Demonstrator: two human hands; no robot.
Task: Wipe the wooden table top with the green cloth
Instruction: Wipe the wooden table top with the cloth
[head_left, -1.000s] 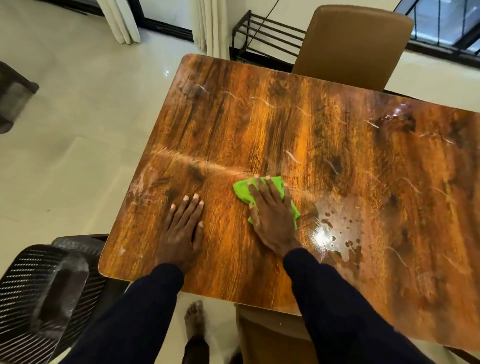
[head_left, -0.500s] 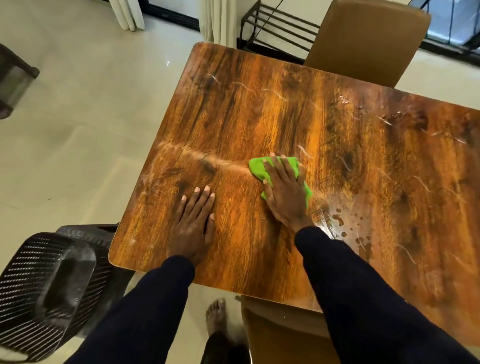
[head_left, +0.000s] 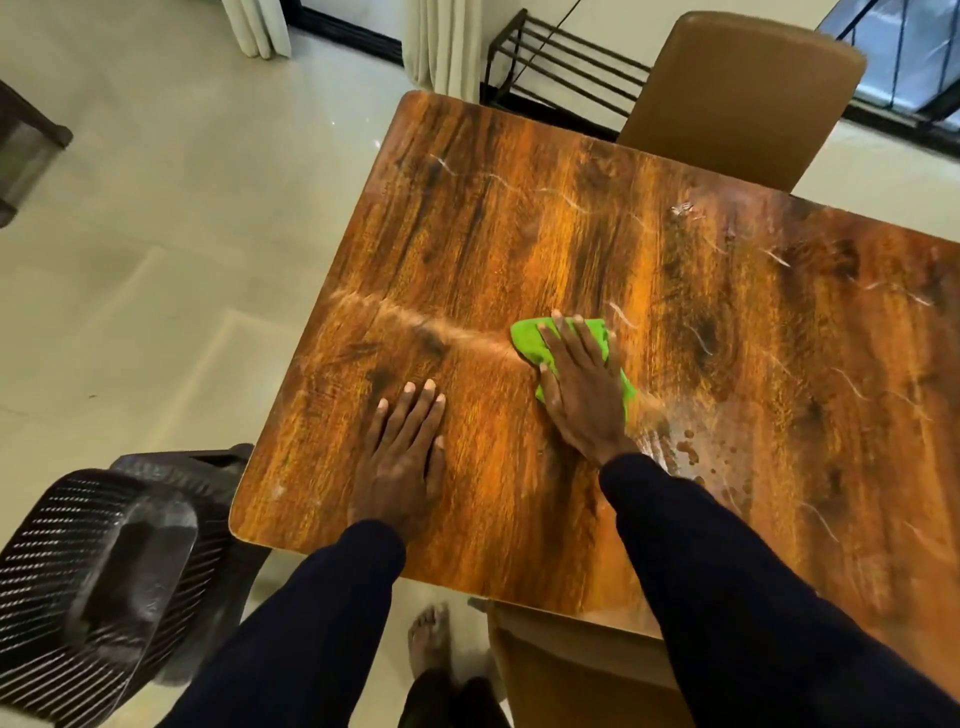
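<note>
Right grip (head_left: 582, 395): fingers straight and flat, pressing down on green cloth (head_left: 527, 340).
Left grip (head_left: 402, 457): fingers straight, palm down on tabletop (head_left: 519, 234), holding nothing, near the cloth.
Green cloth: on tabletop, mostly under right palm, droplets (head_left: 701, 449) just to its right.

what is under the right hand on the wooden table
A crumpled bright green cloth, pressed onto the glossy wooden table top by the right hand. The hand hides the cloth's middle.
</note>
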